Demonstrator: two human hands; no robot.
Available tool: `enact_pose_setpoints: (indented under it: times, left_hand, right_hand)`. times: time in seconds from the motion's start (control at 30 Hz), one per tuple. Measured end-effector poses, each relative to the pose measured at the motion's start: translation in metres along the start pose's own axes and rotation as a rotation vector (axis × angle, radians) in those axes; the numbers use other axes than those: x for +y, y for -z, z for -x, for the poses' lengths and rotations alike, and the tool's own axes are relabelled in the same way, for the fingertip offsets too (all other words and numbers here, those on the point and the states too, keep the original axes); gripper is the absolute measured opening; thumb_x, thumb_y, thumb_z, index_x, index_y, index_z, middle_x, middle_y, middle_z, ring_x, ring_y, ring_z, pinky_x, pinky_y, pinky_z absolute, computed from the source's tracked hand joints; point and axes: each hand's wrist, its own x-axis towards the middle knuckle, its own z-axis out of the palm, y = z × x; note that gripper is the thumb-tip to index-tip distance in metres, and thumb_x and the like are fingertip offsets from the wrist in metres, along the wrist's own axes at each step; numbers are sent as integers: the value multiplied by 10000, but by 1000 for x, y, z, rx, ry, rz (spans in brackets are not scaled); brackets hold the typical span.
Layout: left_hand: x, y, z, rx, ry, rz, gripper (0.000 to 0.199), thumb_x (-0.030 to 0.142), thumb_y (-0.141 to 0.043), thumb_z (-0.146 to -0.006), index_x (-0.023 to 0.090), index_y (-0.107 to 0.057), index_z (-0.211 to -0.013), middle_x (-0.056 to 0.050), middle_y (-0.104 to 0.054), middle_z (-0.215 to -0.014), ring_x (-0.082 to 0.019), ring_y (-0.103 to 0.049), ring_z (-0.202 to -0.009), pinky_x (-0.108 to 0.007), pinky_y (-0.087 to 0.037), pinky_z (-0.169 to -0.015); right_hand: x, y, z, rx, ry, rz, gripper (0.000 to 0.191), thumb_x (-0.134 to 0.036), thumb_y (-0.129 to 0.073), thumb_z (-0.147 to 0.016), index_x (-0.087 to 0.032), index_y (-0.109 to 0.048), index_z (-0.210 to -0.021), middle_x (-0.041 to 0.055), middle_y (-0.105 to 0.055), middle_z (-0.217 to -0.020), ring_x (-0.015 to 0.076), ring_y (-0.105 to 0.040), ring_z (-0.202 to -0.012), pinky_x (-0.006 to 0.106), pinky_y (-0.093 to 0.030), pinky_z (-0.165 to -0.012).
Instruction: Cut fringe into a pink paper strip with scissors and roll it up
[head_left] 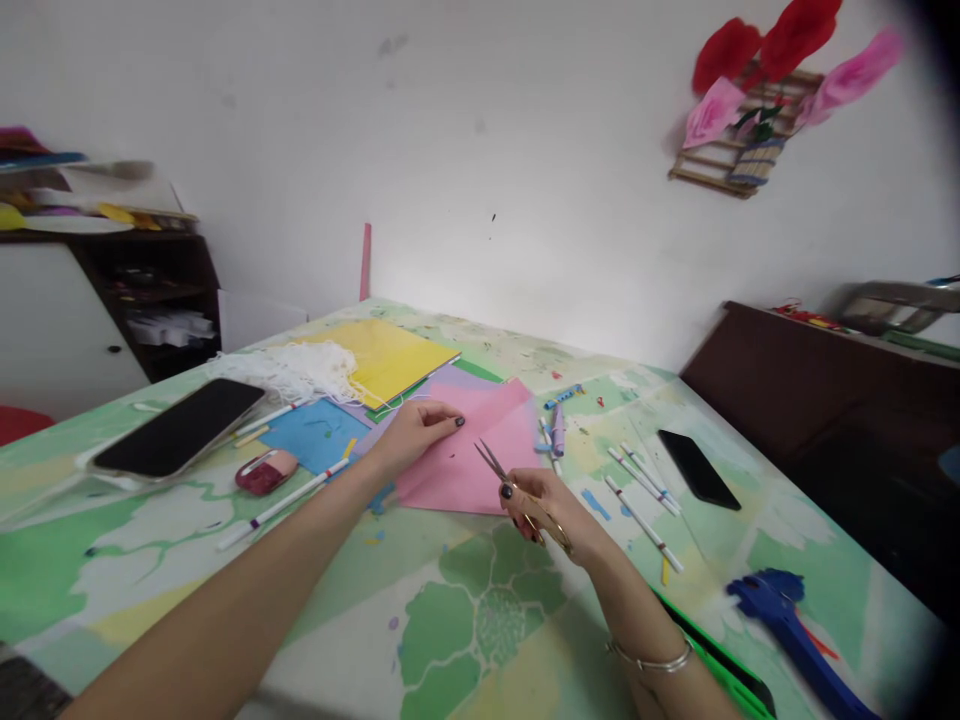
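Note:
My right hand is closed round gold-handled scissors, whose slim blades point up and left, slightly parted. The blades are over a pink sheet on the table. My left hand is above the same sheet, left of the scissor tips, with thumb and fingertips pressed together. Whatever they pinch, if anything, is too small to make out. Close behind that wrist are a purple sheet, a blue sheet and a bundle of white yarn.
On the table's left are a large phone and a dark red-and-pink case. A yellow folder lies behind. To the right are white sticks, a black phone, a blue glue gun and a green-edged object.

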Motion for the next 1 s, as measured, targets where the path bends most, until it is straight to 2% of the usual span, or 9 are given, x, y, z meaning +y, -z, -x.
enact_pose_setpoints:
  times: [0.2, 0.33, 0.47, 0.67, 0.87, 1.0]
  left_hand:
    - [1, -7, 5, -53, 29, 41, 204, 342, -663, -695, 157, -685, -780, -17, -682, -699, -162, -616, -621, -264, -460, -617]
    - [1, -11, 8, -137, 80, 97, 253, 374, -620, -741, 156, -644, -866, -12, -670, -641, -176, -631, -484, -284, -476, -519]
    - [1, -14, 10, -195, 89, 136, 297, 411, -627, -744, 154, -626, -894, -24, -681, -662, -181, -632, -449, -277, -469, -462]
    - [-1, -16, 10, -228, 67, 163, 368, 433, -658, -726, 141, -639, -950, -61, -709, -790, -165, -634, -476, -282, -481, -499]
    - [2, -17, 11, -220, 61, 144, 337, 372, -643, -743, 136, -662, -983, -36, -695, -661, -174, -641, -510, -252, -434, -491]
    - [6, -19, 13, -170, 38, 124, 271, 290, -648, -730, 138, -691, -950, -5, -684, -612, -156, -633, -552, -238, -436, -540]
  right_hand:
    - [10, -3, -6, 19, 41, 52, 451, -584, -603, -749, -176, -479, -602, -70, -409, -405, 62, -356, -352, 182, -242, -352]
    - [15, -4, -8, 40, 39, 35, 466, -596, -602, -742, -180, -463, -586, -72, -403, -412, 59, -351, -336, 185, -235, -338]
    - [19, -4, -10, 62, 45, 10, 453, -590, -612, -736, -172, -495, -607, -72, -408, -426, 57, -353, -327, 185, -232, -330]
    - [21, -4, -12, 105, 38, -3, 432, -577, -621, -731, -161, -541, -648, -73, -418, -418, 56, -354, -304, 178, -231, -306]
    - [23, -4, -14, 121, 33, -8, 431, -581, -625, -721, -164, -539, -652, -75, -420, -412, 58, -354, -294, 179, -231, -297]
    - [22, -5, -14, 136, 36, -9, 429, -581, -619, -722, -171, -528, -638, -74, -417, -408, 60, -355, -296, 181, -224, -296]
